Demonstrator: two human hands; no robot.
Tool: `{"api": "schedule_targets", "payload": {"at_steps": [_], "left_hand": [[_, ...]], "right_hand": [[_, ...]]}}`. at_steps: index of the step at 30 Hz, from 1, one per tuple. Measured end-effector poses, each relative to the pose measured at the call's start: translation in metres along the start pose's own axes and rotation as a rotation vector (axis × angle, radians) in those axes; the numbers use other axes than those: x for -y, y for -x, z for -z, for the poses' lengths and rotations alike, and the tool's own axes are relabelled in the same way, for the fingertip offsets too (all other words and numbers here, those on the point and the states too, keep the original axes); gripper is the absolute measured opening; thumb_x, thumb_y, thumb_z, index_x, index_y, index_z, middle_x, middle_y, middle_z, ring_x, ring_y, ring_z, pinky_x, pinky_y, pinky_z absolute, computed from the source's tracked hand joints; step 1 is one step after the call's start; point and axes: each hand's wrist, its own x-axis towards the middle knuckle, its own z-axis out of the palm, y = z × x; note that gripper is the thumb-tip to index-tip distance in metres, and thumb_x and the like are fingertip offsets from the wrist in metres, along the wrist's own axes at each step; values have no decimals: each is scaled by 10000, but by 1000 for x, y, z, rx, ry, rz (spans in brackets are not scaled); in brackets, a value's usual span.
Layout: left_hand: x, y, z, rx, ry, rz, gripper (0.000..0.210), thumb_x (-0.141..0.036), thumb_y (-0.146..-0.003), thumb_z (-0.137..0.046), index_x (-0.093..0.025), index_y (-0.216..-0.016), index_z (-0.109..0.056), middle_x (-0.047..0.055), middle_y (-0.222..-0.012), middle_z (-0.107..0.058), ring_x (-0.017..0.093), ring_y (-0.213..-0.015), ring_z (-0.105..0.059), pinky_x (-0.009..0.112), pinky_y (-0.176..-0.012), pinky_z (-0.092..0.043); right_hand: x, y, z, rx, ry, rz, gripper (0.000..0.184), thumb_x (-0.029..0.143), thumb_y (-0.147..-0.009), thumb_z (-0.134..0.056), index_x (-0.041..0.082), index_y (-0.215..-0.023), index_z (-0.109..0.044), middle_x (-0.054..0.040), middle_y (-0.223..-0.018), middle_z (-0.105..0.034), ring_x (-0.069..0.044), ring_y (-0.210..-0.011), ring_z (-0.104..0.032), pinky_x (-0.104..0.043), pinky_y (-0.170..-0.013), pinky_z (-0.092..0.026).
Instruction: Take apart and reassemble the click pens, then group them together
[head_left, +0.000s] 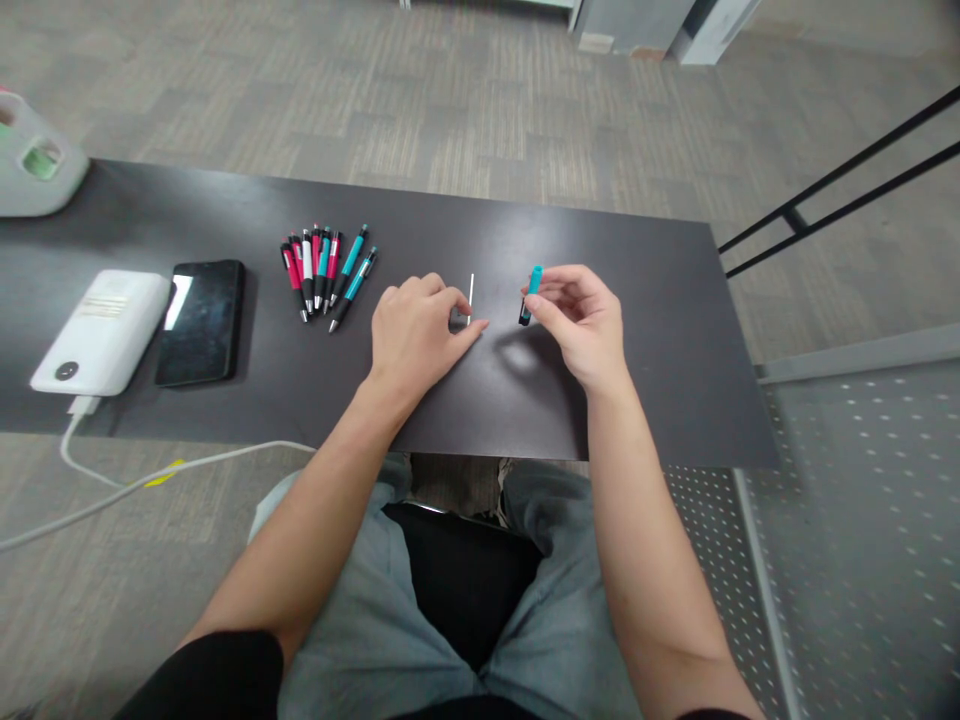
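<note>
My left hand [420,330] is over the table with its thumb and index finger closed around the lower end of a thin white pen refill [471,292]. The fingertips partly hide that end. To the right, my right hand [589,325] pinches a turquoise pen barrel [535,280] between thumb and fingers, just above the tabletop. The barrel has a black end with a clip pointing down, and its shadow falls below it. Left of my left hand lies a group of several click pens [315,265] in red, white and turquoise, with black grips.
A black phone [201,325] and a white power bank [101,335] with a white cable [217,458] lie on the left of the dark table [660,300]. A white plastic container [45,190] stands at the far left corner. A perforated grey panel [870,480] is at the right.
</note>
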Motion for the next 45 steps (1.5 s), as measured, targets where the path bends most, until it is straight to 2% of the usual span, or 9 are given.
{"api": "schedule_targets", "payload": {"at_steps": [7, 13, 18, 22, 26, 32, 37, 41, 45], "left_hand": [[3, 5, -3, -11, -57, -15, 158, -393, -864, -816, -245, -852, -760, 86, -887, -697, 317, -859, -608, 414, -691, -398], [-3, 10, 8, 147, -93, -45, 143, -259, -915, -689, -223, -802, -769, 92, -830, -694, 312, -782, -612, 415, -639, -349], [-5, 8, 17, 160, -104, -131, 134, -260, -970, -645, -213, -878, -730, 92, -924, -700, 311, -882, -648, 422, -704, -387], [-5, 8, 22, 143, -91, -158, 61, -277, -972, -676, -221, -955, -693, 95, -1013, -698, 316, -961, -646, 433, -777, -412], [-3, 7, 17, 147, -82, -129, 166, -292, -939, -741, -222, -1087, -711, 114, -1108, -673, 340, -1027, -620, 460, -827, -425], [-4, 7, 5, 122, -76, -123, 69, -294, -935, -754, -227, -950, -747, 118, -1095, -656, 393, -1110, -554, 530, -904, -406], [-6, 6, -1, 136, -79, -139, 126, -312, -970, -712, -195, -922, -709, 138, -1119, -677, 405, -1100, -557, 537, -908, -402], [0, 0, 1, 81, 76, -87, 64, -247, -1012, -626, -205, -979, -660, 98, -1027, -715, 340, -1004, -611, 509, -912, -411], [15, -8, 7, 8, 439, -23, 29, -214, -994, -613, -223, -990, -641, 38, -919, -708, 234, -852, -642, 390, -829, -472]], "right_hand": [[7, 1, 0, -28, 5, 9, 318, 487, -845, -864, 310, -1072, -729, 6, -1044, -749, -197, -927, -708, -382, -917, -603], [17, 0, 4, -58, 75, -37, 381, 541, -819, -869, 301, -1064, -703, -13, -1065, -738, -231, -976, -716, -434, -963, -605], [23, -2, 14, -97, 77, 12, 391, 559, -814, -872, 314, -1065, -700, -14, -1054, -735, -245, -1006, -718, -456, -962, -603], [21, -2, 21, -123, 143, -16, 423, 594, -798, -871, 317, -1059, -687, -21, -1058, -736, -269, -1032, -719, -487, -950, -608], [17, -2, 25, -133, 150, 12, 420, 598, -802, -866, 315, -1059, -691, -25, -1056, -736, -271, -1023, -719, -489, -944, -606], [18, -1, 27, -136, 168, 21, 422, 617, -813, -850, 316, -1067, -701, -29, -1063, -729, -271, -1029, -713, -479, -941, -606], [17, 0, 29, -116, 136, 22, 393, 589, -824, -854, 318, -1073, -714, -20, -1043, -725, -243, -960, -707, -447, -910, -604], [15, 1, 32, -117, 170, 28, 364, 549, -845, -843, 314, -1090, -711, -13, -1024, -718, -230, -921, -694, -420, -867, -598], [18, 3, 34, -69, 334, 85, 241, 435, -908, -783, 293, -1094, -724, -18, -1012, -722, -226, -901, -675, -417, -869, -565]]}}
